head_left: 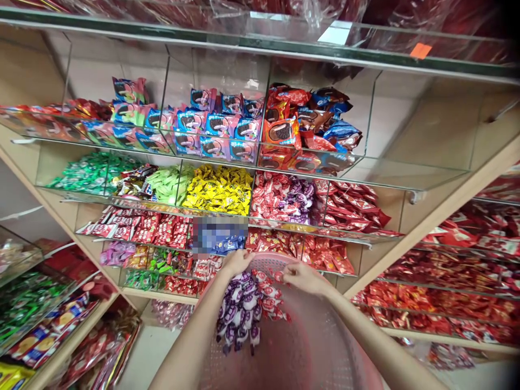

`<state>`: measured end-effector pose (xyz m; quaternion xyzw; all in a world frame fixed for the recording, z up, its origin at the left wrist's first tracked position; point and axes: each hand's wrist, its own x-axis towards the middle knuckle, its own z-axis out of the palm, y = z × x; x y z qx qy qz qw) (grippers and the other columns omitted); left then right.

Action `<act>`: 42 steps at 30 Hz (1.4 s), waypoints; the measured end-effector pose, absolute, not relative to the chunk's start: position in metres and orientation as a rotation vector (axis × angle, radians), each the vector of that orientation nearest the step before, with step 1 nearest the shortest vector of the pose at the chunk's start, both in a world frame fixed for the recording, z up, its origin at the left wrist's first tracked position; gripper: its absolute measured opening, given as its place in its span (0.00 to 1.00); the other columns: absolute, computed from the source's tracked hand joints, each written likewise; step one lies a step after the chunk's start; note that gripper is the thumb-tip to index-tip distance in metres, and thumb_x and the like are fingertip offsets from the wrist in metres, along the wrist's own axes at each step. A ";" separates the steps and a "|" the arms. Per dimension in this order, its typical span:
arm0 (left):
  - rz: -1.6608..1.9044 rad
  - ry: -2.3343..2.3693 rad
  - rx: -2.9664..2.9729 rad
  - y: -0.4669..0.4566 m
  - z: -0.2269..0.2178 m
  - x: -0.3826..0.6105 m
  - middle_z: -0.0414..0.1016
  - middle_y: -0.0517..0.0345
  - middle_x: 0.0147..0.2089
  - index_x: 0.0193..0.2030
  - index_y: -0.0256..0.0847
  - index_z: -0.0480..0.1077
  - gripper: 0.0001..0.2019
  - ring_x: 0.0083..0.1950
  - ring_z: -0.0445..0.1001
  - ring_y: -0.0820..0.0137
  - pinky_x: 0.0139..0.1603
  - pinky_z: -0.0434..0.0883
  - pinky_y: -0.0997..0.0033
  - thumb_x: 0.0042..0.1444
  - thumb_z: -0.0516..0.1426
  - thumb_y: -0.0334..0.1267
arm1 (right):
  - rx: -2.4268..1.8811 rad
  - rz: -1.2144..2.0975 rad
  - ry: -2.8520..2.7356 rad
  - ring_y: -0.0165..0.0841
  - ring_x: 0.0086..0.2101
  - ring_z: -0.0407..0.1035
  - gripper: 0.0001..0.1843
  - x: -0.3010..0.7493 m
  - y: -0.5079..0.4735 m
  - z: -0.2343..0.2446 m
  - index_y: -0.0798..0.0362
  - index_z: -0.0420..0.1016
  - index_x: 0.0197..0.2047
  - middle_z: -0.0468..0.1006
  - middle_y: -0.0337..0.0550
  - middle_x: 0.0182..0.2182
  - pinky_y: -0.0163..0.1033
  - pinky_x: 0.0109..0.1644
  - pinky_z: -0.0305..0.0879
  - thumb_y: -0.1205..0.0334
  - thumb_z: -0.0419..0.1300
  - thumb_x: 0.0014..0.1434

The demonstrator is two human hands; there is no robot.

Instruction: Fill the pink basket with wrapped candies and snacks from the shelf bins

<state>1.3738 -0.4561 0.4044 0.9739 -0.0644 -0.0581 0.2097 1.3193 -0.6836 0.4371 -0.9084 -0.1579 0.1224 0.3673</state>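
Nearest the camera in the head view, the person's bare forearms (182, 341) reach over a pink basket (325, 336). Inside it, purple-and-white wrapped sweets (239, 309) lie beside red-and-white ones (273, 295). The left hand (238, 262), fingers curled, is by the far rim above the purple sweets; the right hand (303, 276), fingers drawn together, is at the red ones. Whether either grips anything cannot be told. Behind stand glass shelves (414, 168) of packets.

Head camera: worn on the person's head, looking forward and down.
Round pink perforated plastic basket (320, 325): close, low in view.
Clear-glass and pale-wood shelving (430, 222): farther ahead.
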 end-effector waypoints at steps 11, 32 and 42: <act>-0.164 -0.188 2.722 -0.457 0.407 1.372 0.76 0.54 0.37 0.32 0.45 0.72 0.28 0.39 0.73 0.63 0.34 0.64 0.70 0.53 0.38 0.60 | -3.097 0.190 -0.250 0.39 0.40 0.69 0.13 1.295 -0.681 0.390 0.57 0.71 0.38 0.73 0.52 0.39 0.38 0.40 0.60 0.62 0.49 0.54; -0.176 -0.160 2.748 -0.458 0.407 1.372 0.76 0.52 0.38 0.35 0.45 0.71 0.28 0.40 0.73 0.63 0.36 0.64 0.71 0.52 0.40 0.61 | -3.070 0.367 -0.289 0.36 0.39 0.70 0.12 1.288 -0.674 0.366 0.52 0.68 0.43 0.68 0.48 0.46 0.36 0.38 0.62 0.64 0.53 0.54; -0.176 -0.165 2.683 -0.455 0.406 1.371 0.76 0.54 0.38 0.34 0.46 0.72 0.28 0.41 0.73 0.63 0.36 0.64 0.71 0.52 0.39 0.62 | -2.802 -0.341 -0.467 0.30 0.29 0.65 0.16 1.314 -0.645 0.524 0.53 0.67 0.28 0.71 0.42 0.29 0.33 0.34 0.55 0.53 0.45 0.59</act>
